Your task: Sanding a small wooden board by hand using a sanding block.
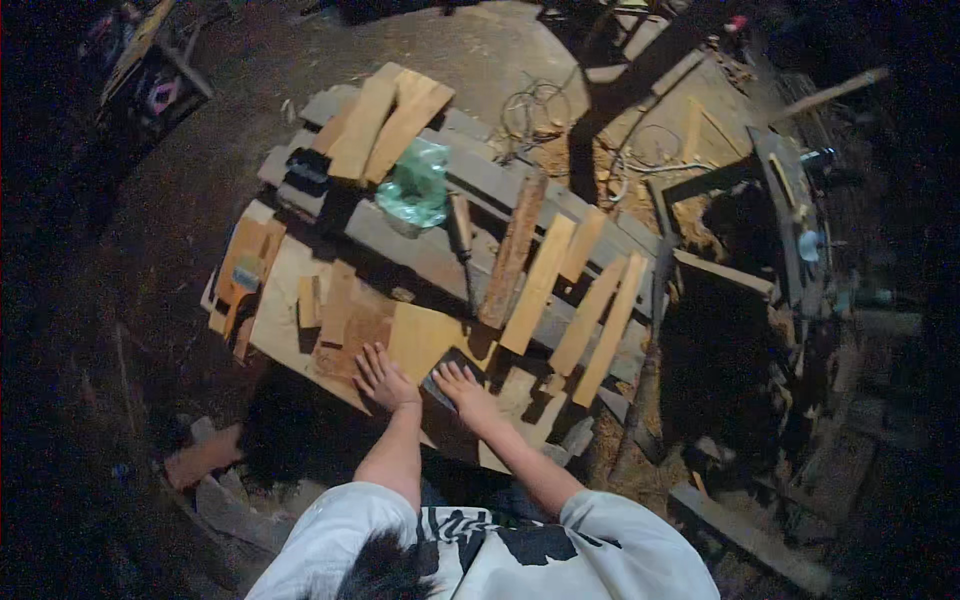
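My left hand lies flat with its fingers spread, over the edge between a brown, rough-looking board and a smooth pale yellow wood board. My right hand is palm down on a dark rectangular sheet, perhaps sandpaper, on the near part of the yellow board. Its fingers are slightly apart and cover much of that sheet. Two short wood pieces, a narrow block and a longer strip, are beyond my left hand. A chisel-like tool with a wooden handle points towards my right hand.
Several wood strips and a rough bark-edged piece rest on the slatted bench. Green plastic lies near stacked boards. A paintbrush is at the left. Coiled wire and sawdust cover the ground beyond.
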A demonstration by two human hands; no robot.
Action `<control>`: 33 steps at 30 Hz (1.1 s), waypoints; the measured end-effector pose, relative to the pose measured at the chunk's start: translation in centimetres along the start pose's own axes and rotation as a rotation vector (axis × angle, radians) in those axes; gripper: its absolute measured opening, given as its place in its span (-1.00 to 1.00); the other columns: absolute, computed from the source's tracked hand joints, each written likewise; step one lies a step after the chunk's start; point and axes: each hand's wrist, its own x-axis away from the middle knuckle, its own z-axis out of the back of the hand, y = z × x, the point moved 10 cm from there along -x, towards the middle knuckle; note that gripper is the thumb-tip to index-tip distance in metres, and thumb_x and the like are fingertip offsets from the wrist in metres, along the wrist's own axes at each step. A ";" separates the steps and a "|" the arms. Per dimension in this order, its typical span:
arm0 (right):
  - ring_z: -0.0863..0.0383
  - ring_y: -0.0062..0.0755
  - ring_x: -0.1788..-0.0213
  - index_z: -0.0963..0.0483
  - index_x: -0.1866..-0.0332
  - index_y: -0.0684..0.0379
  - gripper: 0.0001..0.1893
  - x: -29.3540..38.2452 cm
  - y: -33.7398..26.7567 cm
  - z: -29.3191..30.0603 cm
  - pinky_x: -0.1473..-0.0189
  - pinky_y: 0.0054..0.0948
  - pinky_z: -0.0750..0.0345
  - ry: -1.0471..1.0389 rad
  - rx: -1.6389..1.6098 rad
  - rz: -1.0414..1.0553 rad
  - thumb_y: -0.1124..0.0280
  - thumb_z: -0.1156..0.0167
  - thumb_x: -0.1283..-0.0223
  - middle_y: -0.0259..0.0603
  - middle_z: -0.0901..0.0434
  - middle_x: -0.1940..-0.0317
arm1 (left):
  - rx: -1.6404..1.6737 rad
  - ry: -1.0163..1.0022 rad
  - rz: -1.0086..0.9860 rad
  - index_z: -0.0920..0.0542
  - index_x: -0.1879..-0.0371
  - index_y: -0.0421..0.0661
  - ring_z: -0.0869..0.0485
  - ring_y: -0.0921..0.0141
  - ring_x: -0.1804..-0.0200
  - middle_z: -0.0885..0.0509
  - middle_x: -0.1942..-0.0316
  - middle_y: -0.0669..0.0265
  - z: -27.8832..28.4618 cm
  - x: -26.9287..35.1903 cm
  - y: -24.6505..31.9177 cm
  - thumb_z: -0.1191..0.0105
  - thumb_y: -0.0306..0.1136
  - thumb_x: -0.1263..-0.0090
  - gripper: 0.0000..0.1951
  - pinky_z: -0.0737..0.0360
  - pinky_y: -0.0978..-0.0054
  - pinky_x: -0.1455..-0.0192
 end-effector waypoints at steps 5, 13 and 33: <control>0.00 -0.03 -0.54 -0.19 -0.45 0.15 -0.24 -10.9 -2.4 3.0 -0.54 -0.09 0.08 0.001 0.035 0.143 0.49 -0.16 -0.02 0.02 -0.16 -0.46 | -0.385 -0.081 0.000 -0.19 -0.47 0.16 0.10 0.38 -0.58 0.05 -0.57 0.50 -2.6 -0.2 0.3 0.10 -0.36 -0.42 -0.41 0.19 0.21 -0.56; -0.04 -0.12 -0.54 -0.18 -0.47 0.06 -0.38 3.5 -0.5 -1.0 -0.53 -0.09 0.07 0.023 -0.145 -0.014 0.52 0.13 -0.23 -0.06 -0.18 -0.46 | 0.059 0.105 -0.026 -0.22 -0.45 0.20 0.06 0.30 -0.58 -0.06 -0.55 0.47 0.5 0.2 -0.2 0.18 -0.24 -0.45 -0.45 0.19 0.02 -0.55; -0.07 -0.03 -0.52 -0.22 -0.44 0.07 -0.27 1.5 0.2 -0.5 -0.51 -0.05 -0.02 0.000 -0.032 0.068 0.61 -0.08 -0.04 -0.02 -0.18 -0.46 | 0.149 0.063 -0.017 -0.27 -0.43 0.10 0.05 0.25 -0.57 -0.09 -0.54 0.45 0.9 0.3 -0.5 0.26 -0.24 -0.44 -0.47 0.19 -0.03 -0.52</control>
